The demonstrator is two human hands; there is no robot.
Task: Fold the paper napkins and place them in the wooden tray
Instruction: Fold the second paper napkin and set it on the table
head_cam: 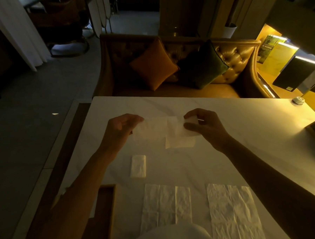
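The task looks to be at an early stage. The left hand [122,128] and the right hand [202,124] are each pinching one end of a thin paper napkin [157,128], holding it stretched between them in the air above the counter [245,133], toward 12 o'clock from the person. Its folding appears to be only beginning. A brighter flap at its 5 o'clock is either hanging from it or lying on the counter; I cannot tell which.

One folded napkin [138,166] is lying alone at 7 o'clock from the held sheet, on the bare counter and not in the tray. Two more are lying spread flat along the near edge: the near-left sheet [166,204] at 6 o'clock and the near-right sheet [232,206] at 5 o'clock.

The wooden tray [112,204] is showing at 7 o'clock, at the counter's near left corner, largely hidden under the left forearm. The part in view is carrying no napkin.

By my reading, one fold is done, one is in hand, two are untouched, and all the placing is yet to come.
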